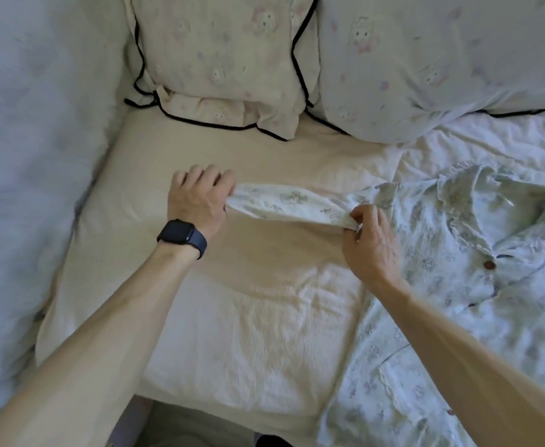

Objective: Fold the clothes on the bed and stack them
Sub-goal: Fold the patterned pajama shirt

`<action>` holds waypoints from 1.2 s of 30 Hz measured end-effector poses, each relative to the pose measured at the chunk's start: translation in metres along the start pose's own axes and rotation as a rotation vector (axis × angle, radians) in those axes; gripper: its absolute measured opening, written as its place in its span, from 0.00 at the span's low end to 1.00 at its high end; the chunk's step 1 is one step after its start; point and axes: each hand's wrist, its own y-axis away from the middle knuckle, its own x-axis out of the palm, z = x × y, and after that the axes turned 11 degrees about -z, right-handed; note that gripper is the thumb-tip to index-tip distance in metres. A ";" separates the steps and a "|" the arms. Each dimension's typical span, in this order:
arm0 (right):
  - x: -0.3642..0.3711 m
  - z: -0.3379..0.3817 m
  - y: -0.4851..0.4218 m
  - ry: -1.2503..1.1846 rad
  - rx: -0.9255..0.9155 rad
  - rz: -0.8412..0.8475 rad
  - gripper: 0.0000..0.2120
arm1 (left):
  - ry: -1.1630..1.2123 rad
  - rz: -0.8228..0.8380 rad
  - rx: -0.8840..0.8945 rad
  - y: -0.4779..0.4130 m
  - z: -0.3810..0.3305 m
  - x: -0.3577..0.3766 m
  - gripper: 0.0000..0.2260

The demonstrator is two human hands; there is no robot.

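Note:
A pale green flower-print pyjama shirt (458,269) with a collar and a brown button lies face up on the right half of the bed. Its sleeve (290,204) is stretched out to the left across the cream bed sheet (248,333). My left hand (197,198), with a dark watch on its wrist, grips the sleeve's cuff end. My right hand (369,243) pinches the sleeve's lower edge near the shoulder.
Two printed pillows with black piping lean at the head of the bed, one (223,59) in the middle and one (426,59) to the right. A bluish-white duvet (29,156) is bunched along the left side. Rumpled white bedding (490,140) lies behind the shirt.

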 end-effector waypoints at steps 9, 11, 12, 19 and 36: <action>0.006 -0.017 0.043 0.108 -0.243 0.400 0.23 | 0.013 0.581 -0.630 0.051 0.015 0.011 0.26; 0.008 -0.017 0.043 0.095 -0.267 0.285 0.20 | 0.213 0.380 -0.951 0.050 0.009 0.017 0.21; 0.010 -0.015 0.041 0.097 -0.277 0.253 0.19 | 0.254 0.296 -1.073 0.050 0.006 0.017 0.20; 0.031 0.025 0.033 0.163 -0.415 0.338 0.26 | 0.246 0.400 -0.679 0.041 0.037 0.021 0.10; 0.052 0.069 0.034 0.174 -0.354 0.371 0.18 | 0.509 0.127 -1.156 0.040 0.067 0.017 0.16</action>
